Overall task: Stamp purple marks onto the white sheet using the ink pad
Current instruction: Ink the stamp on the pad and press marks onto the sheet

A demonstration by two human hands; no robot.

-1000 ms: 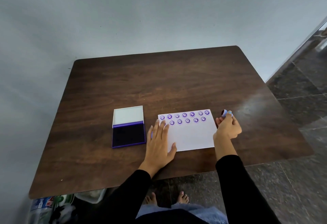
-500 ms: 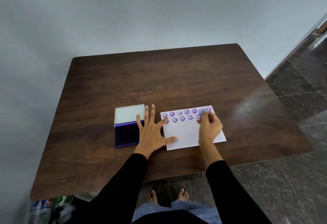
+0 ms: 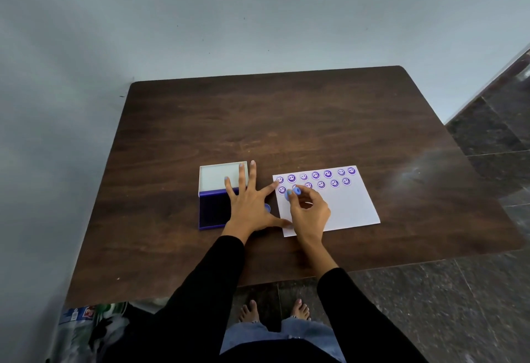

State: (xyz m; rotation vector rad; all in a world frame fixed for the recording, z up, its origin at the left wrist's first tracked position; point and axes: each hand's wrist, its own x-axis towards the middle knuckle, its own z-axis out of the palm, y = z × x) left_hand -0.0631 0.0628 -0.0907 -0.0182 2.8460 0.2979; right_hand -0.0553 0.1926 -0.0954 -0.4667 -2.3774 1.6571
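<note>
The head view looks down on two hands at the near part of a dark wooden table (image 3: 301,122). The right hand (image 3: 311,213) has its fingertips pinched together around a small blue stamp (image 3: 296,190), which sits over the left end of the white sheet (image 3: 350,208), at the second row of marks. Whether the stamp's face touches the paper cannot be told, because the fingers hide it. The left hand (image 3: 249,205) lies flat with its fingers spread wide apart: the longer fingers reach over the ink pad (image 3: 212,213), the index finger points to the sheet's left edge, and the thumb stretches toward the sheet's near left corner, beside the right hand. A small blue thing shows at the left hand's right edge, too hidden to name.

The sheet lies flat, slightly turned, just right of the ink pad. Purple smiley marks (image 3: 315,175) run along its far edge in one row of seven, with a second row just beneath; the near part of the sheet is blank. The ink pad is open, its white lid (image 3: 215,176) folded back on the far side and the dark purple pad nearer the person.

Black sleeves (image 3: 200,291) cover both forearms. Below the table edge, bare feet (image 3: 249,311) stand on a dark stone floor (image 3: 459,305), and a plain grey wall (image 3: 229,18) rises behind the table.
</note>
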